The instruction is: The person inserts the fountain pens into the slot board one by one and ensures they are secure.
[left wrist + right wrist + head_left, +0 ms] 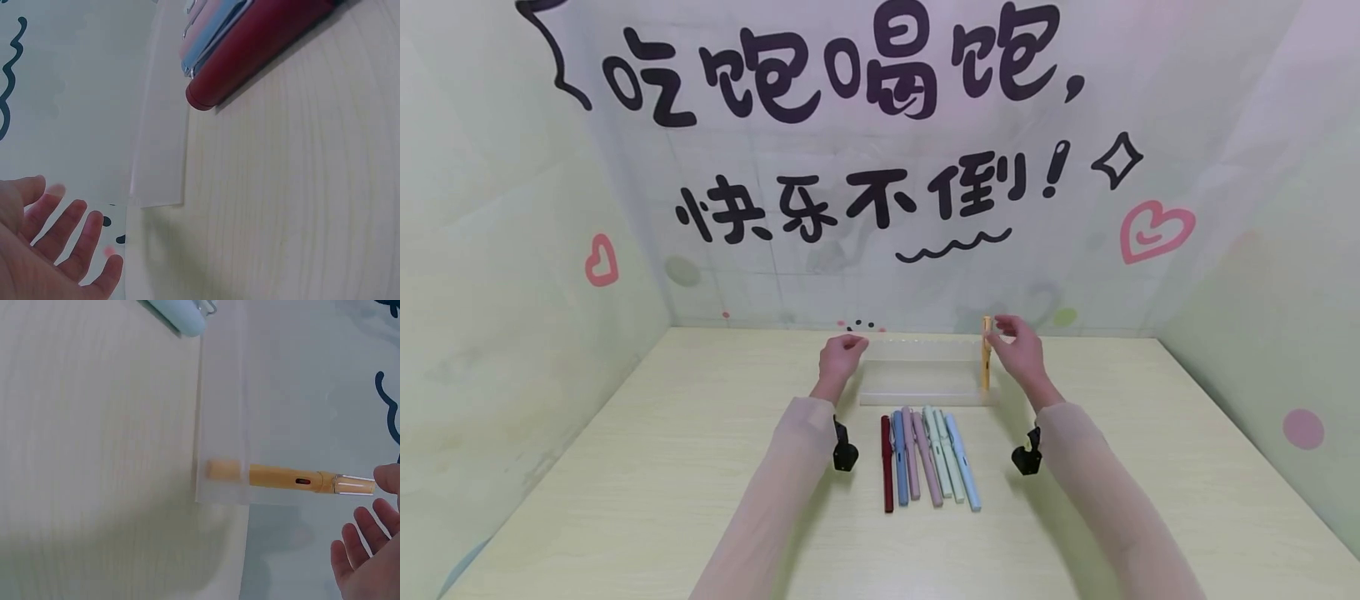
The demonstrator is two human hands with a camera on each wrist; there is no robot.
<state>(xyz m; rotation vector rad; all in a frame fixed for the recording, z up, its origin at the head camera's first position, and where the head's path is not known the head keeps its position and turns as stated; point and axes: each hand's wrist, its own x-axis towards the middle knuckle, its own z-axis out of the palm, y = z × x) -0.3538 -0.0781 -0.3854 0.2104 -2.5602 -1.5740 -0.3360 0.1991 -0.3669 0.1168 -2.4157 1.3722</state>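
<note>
Standing pen, head view: An orange pen [986, 371] stood upright at the right end of a clear stand [925, 399], its foot by the low front ledge.
Right hand [1018, 346], head view: It was raised beside that pen's upper part, the thumb touching it.
Left hand [841, 358], head view: It was at the stand's left end, thumb and forefinger close together by the upper corner.
Loose pens, head view: On the pale table [662, 467], in front of the stand, a dark red pen [887, 467], a blue pen [901, 467], two mauve pens [912, 462], two pale green pens [938, 454] and a light blue pen [964, 467] lay side by side.
Pinch, left wrist view: Thumb and forefinger seemed to grip the stand's clear edge, though its transparency made this hard to judge; the other fingers were spread.
Red end, left wrist view: The dark red pen's end lay just beside the stand's front.
Thumb, right wrist view: It met the orange pen's clip end, while the four fingers were spread, apart from the pen.
Pen foot, right wrist view: It showed hazily through the stand's frosted front strip.
</note>
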